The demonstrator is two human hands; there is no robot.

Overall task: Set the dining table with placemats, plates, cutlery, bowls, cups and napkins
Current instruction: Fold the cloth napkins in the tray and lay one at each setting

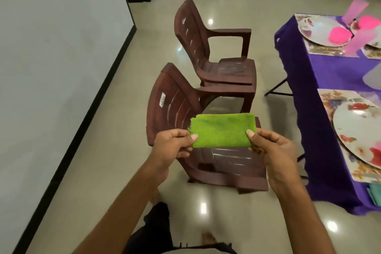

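Note:
A folded green cloth napkin [223, 131] is stretched flat between both hands above a brown chair. My left hand [173, 144] pinches its left edge with the thumb on top. My right hand [272, 146] pinches the right edge the same way. At the right stands the dining table under a purple cloth [321, 121]. On it lie floral placemats [327, 101], a near white floral plate [354, 128] and a far plate [317, 31] with a pink bowl [340, 36] on it. A fork [350, 100] lies above the near plate.
Two brown plastic armchairs [216, 53] stand on the tiled floor left of the table, the nearer one [175, 109] right under the napkin. A white wall [51, 47] with a black skirting runs along the left. Pale purple upright cups [360, 41] stand near the far plate.

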